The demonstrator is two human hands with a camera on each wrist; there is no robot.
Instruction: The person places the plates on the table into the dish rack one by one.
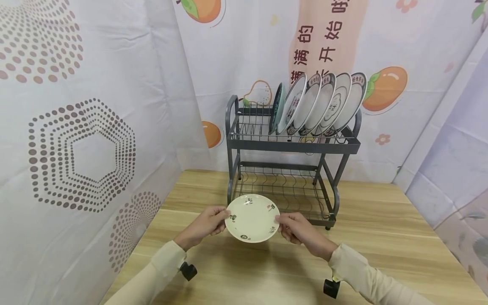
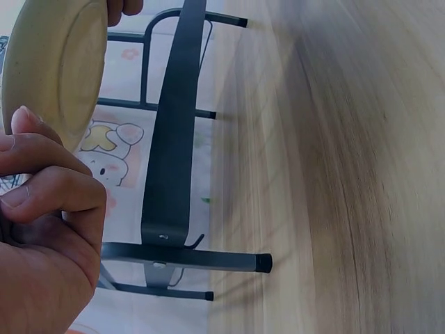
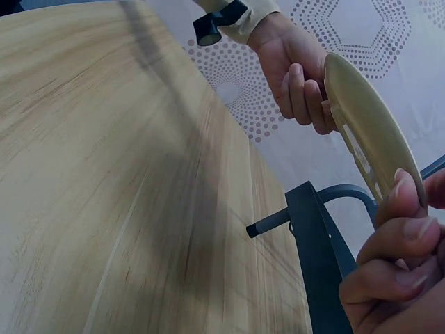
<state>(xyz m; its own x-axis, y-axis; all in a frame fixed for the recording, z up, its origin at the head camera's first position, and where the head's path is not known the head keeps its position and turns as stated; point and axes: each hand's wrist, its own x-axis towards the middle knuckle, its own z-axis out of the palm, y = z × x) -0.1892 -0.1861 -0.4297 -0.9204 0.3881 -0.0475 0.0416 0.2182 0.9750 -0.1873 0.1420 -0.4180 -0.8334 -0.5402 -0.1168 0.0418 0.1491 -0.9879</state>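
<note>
A round cream plate [image 1: 252, 218] with small printed marks round its rim is held up above the table in front of the rack. My left hand [image 1: 207, 224] pinches its left edge, thumb on top and fingers curled beneath. On the opposite edge my right hand [image 1: 299, 231] pinches it the same way. From below, the plate's underside [image 2: 66, 69] shows in the left wrist view, beside the left hand [image 2: 49, 209]. The right wrist view catches the plate [image 3: 368, 118] nearly edge-on between both hands.
A dark two-tier dish rack [image 1: 293, 146] stands at the back of the wooden table [image 1: 366, 250]. Several patterned plates [image 1: 328, 103] lean upright in its upper tier, towards the right. The lower wire tier [image 1: 282, 186] shows no dishes. Printed curtains [image 1: 95, 140] hang behind and at the sides.
</note>
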